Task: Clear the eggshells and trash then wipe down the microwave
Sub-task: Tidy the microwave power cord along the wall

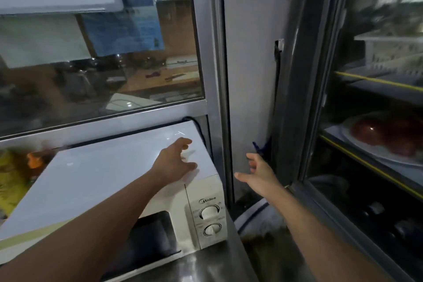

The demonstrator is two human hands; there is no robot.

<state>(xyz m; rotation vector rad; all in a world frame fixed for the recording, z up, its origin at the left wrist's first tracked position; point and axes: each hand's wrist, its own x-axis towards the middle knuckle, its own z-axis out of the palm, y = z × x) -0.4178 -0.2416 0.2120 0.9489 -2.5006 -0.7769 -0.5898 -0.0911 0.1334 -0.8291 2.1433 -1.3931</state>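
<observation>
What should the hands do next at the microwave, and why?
Probably fetch a cloth first: the left hand spreads open over the microwave top, the right hand hangs open beside it, and neither holds anything to wipe with.

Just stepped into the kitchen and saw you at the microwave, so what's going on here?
A person is reaching with both bare hands toward the white microwave on the steel counter. The left hand is spread over its top near the right rear corner; the right hand is open in the gap beside it, holding nothing. No cloth, eggshells or trash show on the microwave. Its door looks closed.
</observation>
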